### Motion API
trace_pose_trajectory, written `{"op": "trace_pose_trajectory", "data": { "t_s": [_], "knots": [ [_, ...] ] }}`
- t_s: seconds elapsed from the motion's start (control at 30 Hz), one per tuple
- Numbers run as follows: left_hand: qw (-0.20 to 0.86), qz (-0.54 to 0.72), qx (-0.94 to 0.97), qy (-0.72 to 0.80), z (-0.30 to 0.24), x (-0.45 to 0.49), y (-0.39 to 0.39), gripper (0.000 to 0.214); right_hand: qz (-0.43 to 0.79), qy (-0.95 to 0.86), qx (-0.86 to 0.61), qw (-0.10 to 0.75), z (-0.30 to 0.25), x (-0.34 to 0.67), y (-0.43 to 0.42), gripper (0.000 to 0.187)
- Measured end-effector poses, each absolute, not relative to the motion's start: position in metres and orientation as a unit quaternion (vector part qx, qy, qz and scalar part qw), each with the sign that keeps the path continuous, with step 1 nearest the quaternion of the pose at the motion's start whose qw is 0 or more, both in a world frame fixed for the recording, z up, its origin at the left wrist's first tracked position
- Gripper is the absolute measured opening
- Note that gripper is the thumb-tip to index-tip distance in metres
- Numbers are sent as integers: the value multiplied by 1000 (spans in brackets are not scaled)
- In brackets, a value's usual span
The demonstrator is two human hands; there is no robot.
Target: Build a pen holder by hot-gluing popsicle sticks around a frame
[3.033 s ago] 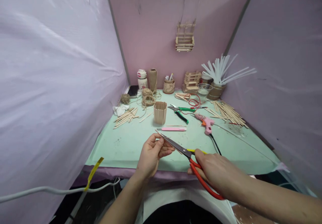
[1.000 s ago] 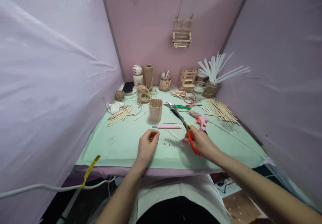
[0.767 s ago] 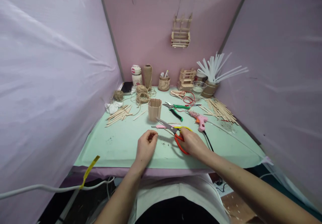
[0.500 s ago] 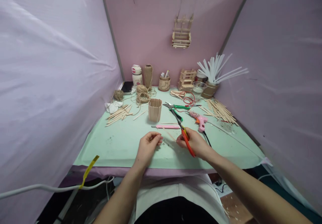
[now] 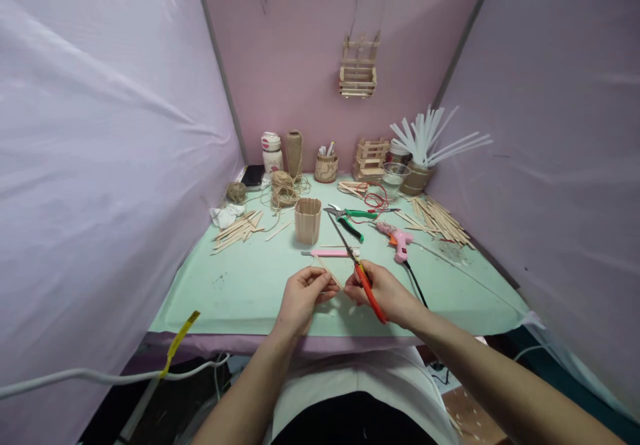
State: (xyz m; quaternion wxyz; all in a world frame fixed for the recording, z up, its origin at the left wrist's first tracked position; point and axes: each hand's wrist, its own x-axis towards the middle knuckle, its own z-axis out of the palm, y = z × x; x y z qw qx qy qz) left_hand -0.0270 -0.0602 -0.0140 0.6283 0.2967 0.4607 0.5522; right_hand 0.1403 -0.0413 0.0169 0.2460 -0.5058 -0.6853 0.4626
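Just above the front of the table, my left hand (image 5: 303, 294) pinches a thin wooden stick (image 5: 329, 272), which slants up and away from the fingertips. My right hand (image 5: 387, 293) is closed around scissors with orange handles (image 5: 369, 293), their long dark blades pointing forward and left. Its fingertips are close to the stick's near end; whether they touch it I cannot tell. Beyond the hands lies a pink craft knife (image 5: 331, 253). Behind the knife stands a small cup made of wooden sticks (image 5: 307, 222), upright.
Green-handled cutters (image 5: 356, 230) lie right of the cup, near a pink glue gun (image 5: 400, 240) with a black cord. Wooden sticks are heaped at left (image 5: 237, 230) and right (image 5: 443, 220). Twine (image 5: 284, 190), a bottle (image 5: 273, 155) and a pot of white sticks (image 5: 417, 177) line the back.
My left hand has moved slightly right and now grips the stick, which was at my right fingertips before. My right hand has shifted a little left with the scissors.
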Motion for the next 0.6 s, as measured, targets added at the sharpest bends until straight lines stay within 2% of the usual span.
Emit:
{"op": "trace_pose_trajectory", "data": {
  "t_s": [0.1, 0.3, 0.6],
  "knots": [
    [606, 580, 290, 461, -9, -33, -59, 31, 392, -724, -527, 213, 22, 147, -49, 29],
    [585, 607, 272, 464, 4, -46, -60, 31, 311, -773, -549, 65, 31, 168, -75, 39],
    [586, 620, 263, 451, 11, -37, -68, 29, 221, -813, -536, 58, 31, 169, -87, 38]
  ]
}}
